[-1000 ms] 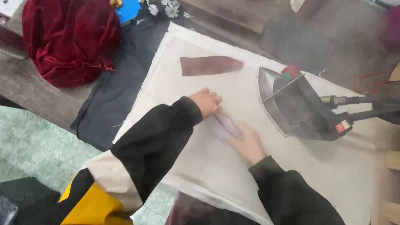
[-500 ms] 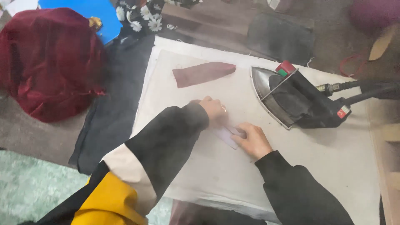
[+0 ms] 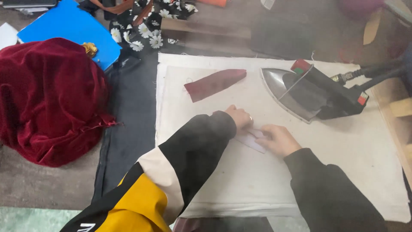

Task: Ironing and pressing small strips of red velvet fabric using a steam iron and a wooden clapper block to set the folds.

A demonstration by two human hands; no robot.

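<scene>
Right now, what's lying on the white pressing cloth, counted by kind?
Irons: 1, the iron resting on its side.
Dark red fabric pieces: 1, the dark red strip, lying apart from the hands.
Pale fabric pieces: 1, the pale piece, under the left hand and right hand.
Total: 3 on the white pressing cloth.

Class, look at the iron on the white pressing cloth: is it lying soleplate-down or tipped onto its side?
Tipped on its side. The iron shows its shiny soleplate facing left toward the maroon fabric strip, not pressed onto the white cloth.
</scene>
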